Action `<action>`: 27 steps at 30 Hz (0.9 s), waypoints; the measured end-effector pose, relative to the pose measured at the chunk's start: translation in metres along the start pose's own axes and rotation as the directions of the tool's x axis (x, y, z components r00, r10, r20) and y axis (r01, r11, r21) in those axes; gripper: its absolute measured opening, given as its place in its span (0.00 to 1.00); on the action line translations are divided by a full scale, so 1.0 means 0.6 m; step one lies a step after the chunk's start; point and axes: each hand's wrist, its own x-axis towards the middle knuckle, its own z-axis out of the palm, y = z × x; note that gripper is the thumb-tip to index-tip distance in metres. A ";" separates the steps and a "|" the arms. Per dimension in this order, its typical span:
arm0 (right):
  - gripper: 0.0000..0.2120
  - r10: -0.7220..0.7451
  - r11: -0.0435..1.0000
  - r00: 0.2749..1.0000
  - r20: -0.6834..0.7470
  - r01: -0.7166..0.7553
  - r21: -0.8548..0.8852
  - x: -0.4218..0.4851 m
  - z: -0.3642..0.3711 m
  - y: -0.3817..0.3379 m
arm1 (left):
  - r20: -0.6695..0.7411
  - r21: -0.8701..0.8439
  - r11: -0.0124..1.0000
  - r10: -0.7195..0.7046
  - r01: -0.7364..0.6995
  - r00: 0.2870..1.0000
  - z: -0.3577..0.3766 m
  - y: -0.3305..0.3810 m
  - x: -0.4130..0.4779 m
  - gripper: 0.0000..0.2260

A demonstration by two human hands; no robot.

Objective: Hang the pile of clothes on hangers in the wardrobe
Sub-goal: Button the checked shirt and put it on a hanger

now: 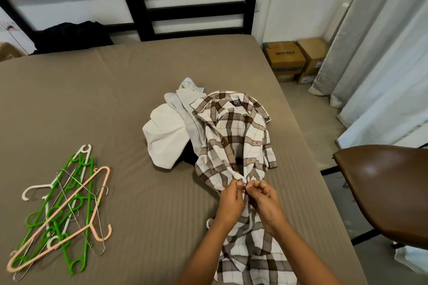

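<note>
A brown and white checked shirt (234,139) lies spread along the bed, collar towards the headboard. My left hand (230,201) and my right hand (266,201) pinch its front placket together at a button near the shirt's middle. Under and left of the shirt sits a small pile of clothes (169,132), mostly white with something dark beneath. A heap of hangers (64,210), green, peach, white and wire, lies at the left on the bed. No wardrobe is in view.
The bed (115,99) has a taupe sheet and a dark headboard (194,4). A dark garment (71,37) lies by the headboard. A brown chair (389,187) stands right of the bed. Cardboard boxes (294,60) and pale curtains (382,53) fill the far right.
</note>
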 end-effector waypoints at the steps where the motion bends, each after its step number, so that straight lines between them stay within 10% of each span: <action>1: 0.06 0.028 0.999 1.000 -0.010 -0.028 0.029 0.004 0.000 0.001 | 0.017 -0.105 0.993 -0.052 0.053 0.999 0.000 -0.001 -0.001 0.12; 8: 0.04 0.144 0.988 0.982 -0.125 -0.136 0.073 0.024 -0.002 -0.001 | 0.190 -0.248 0.959 -0.093 0.139 0.977 -0.018 -0.002 0.007 0.10; 12: 0.11 0.059 0.952 0.990 -0.126 -0.094 -0.291 0.074 -0.002 -0.028 | 0.268 -0.222 0.971 -0.029 0.091 0.963 -0.019 -0.004 0.005 0.09; 18: 0.10 -0.206 0.857 0.979 0.004 0.183 -0.481 0.082 0.003 -0.020 | 0.041 -0.554 0.733 -0.449 0.394 0.893 -0.023 0.014 0.061 0.12; 27: 0.07 -0.351 0.870 0.918 -0.184 0.247 -0.428 0.054 -0.013 -0.016 | -0.047 -0.409 0.843 -0.402 0.350 0.914 -0.019 0.027 0.079 0.09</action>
